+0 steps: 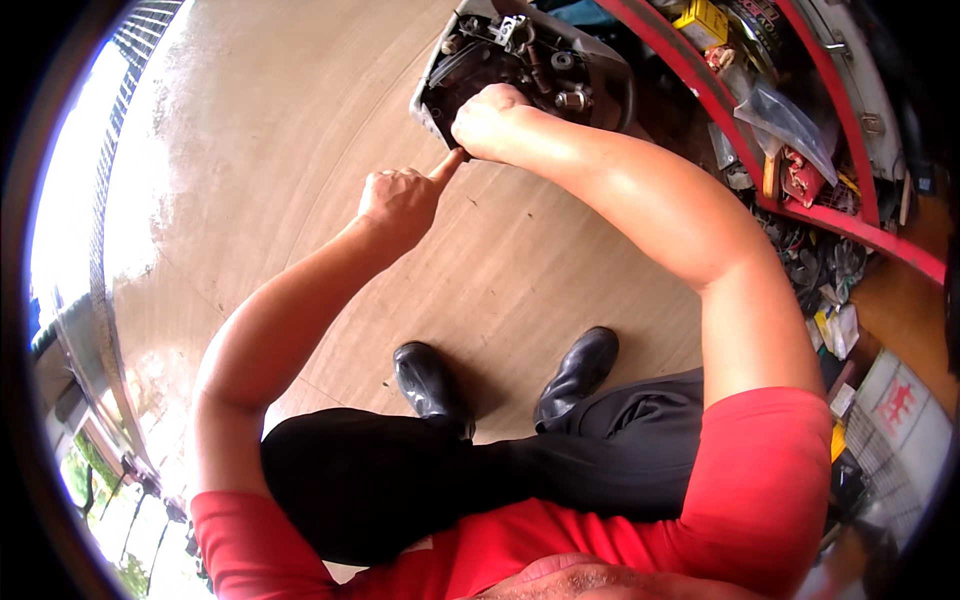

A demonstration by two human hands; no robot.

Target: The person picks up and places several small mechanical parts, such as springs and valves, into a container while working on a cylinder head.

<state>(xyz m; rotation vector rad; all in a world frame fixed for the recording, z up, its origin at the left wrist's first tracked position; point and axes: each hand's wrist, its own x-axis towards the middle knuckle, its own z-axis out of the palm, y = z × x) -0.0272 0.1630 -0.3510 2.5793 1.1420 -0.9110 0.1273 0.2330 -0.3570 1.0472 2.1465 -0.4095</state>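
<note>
Close to the top edge, a grey open housing (421,100) holds dark and metal mechanical parts (515,35). Over its near left part is my right hand (490,122), fingers curled down and closed; whatever lies inside them is hidden. My left hand (398,198) is just nearer and to the left. One digit reaches straight out, its tip at the housing's near corner, beside my right hand. The other fingers of my left hand are folded in, and their inner side is out of sight.
A red metal frame (690,75) stands at the right, with a yellow box (702,24), a clear plastic bag (785,125) and clutter around it. Below are my black shoes (428,380) on the tan floor (300,150). A white printed box (905,400) lies far right.
</note>
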